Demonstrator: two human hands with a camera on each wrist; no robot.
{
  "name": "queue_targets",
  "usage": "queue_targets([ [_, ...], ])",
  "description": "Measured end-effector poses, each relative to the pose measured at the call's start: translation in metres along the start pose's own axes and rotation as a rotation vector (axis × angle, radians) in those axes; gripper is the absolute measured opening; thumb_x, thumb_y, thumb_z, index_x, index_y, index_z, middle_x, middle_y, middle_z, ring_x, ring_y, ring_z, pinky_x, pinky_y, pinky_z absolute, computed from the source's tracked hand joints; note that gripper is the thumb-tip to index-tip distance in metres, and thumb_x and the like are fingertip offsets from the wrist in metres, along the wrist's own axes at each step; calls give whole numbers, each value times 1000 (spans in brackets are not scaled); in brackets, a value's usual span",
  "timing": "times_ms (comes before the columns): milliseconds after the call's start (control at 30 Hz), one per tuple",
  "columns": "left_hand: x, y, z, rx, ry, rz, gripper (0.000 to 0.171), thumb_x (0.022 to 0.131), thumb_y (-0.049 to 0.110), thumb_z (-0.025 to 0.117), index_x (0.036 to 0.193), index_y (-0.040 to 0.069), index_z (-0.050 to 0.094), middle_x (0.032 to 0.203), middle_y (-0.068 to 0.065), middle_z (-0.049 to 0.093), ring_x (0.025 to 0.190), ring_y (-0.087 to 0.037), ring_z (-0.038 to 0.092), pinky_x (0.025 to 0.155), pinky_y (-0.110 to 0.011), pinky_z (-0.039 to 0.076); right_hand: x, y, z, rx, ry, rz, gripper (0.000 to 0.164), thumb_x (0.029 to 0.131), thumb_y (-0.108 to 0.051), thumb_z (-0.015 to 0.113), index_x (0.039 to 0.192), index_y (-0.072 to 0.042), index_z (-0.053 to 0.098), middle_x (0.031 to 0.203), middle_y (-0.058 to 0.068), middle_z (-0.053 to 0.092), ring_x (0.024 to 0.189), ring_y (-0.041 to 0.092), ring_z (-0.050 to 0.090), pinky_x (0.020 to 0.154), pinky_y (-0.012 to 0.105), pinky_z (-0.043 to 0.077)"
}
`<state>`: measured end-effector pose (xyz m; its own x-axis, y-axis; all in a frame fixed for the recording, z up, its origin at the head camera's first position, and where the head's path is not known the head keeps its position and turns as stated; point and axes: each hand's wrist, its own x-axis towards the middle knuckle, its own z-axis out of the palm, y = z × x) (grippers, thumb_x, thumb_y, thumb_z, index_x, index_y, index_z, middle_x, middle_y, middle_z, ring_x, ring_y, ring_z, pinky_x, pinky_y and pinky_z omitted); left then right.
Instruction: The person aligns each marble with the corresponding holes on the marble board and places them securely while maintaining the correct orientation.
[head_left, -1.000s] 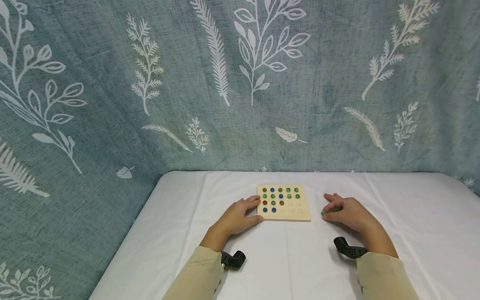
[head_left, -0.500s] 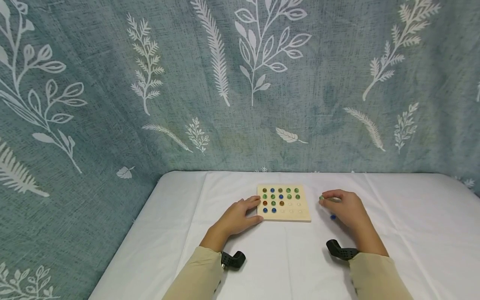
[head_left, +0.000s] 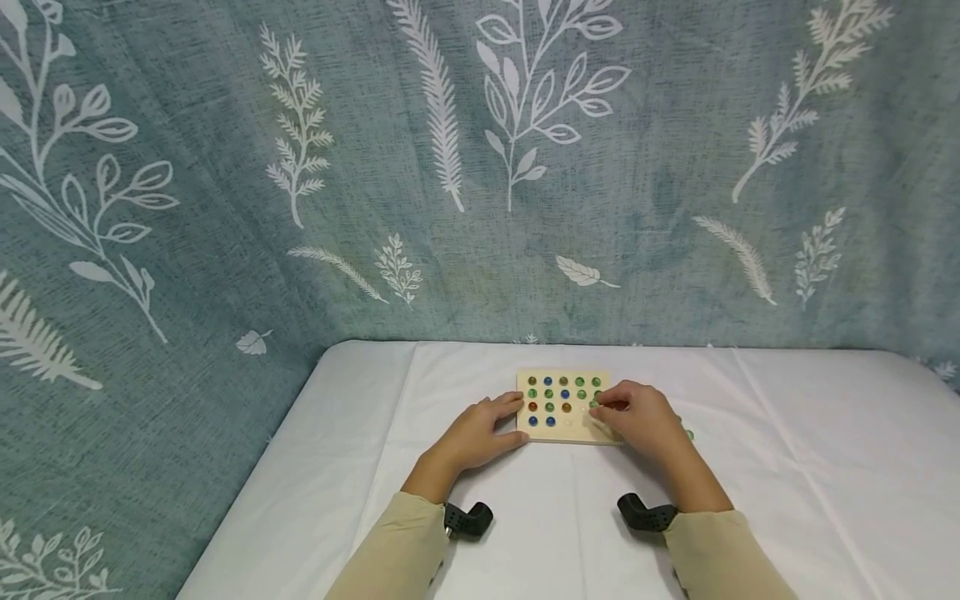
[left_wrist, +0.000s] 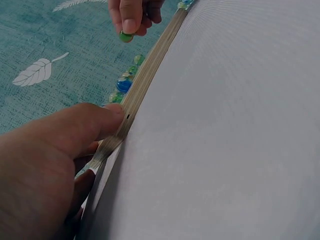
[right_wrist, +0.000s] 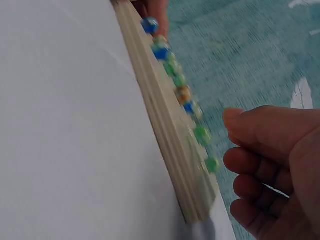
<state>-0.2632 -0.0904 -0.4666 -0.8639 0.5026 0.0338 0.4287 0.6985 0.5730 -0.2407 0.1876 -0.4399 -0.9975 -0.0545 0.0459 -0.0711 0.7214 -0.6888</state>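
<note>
A pale wooden board with rows of dimples lies on the white cloth. Green, blue, amber and red marbles fill its two back rows and the left part of its two front rows. My left hand rests at the board's left side, fingers along the left edge and thumb against the front edge by the corner. Over the board's right part, my right hand pinches a green marble between thumb and finger. In the left wrist view this marble hangs just above the board.
On the cloth, a loose green marble lies to the right of my right hand, with another partly hidden behind the hand. A patterned blue-green curtain stands behind the white-covered table.
My right hand has picked up a green marble from the cloth at the right and carried it left over the board. The left hand has stayed at the board's edge.
</note>
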Motion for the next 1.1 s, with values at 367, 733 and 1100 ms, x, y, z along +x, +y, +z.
queue_targets([
  [367,0,1,0,11,8,0,60,93,45,65,146,21,51,155,11,40,144,-38,34,118,-49,31,0,-17,27,13,-17,-65,18,88,-21,74,101,-8,77,92,2,67,84,16,61,74,34,52],
  [733,0,0,1,-1,8,-6,60,93,44,66,146,22,51,155,13,40,144,-37,34,119,-48,30,2,-16,33,-36,-34,-74,17,86,-17,74,100,-6,78,86,1,64,76,14,55,68,31,47],
  [1100,0,0,0,3,7,1,60,93,45,65,146,21,51,155,12,40,144,-37,34,119,-48,30,2,-15,35,-37,-29,-78,17,85,-18,75,99,-8,78,85,0,63,75,14,53,66,30,46],
])
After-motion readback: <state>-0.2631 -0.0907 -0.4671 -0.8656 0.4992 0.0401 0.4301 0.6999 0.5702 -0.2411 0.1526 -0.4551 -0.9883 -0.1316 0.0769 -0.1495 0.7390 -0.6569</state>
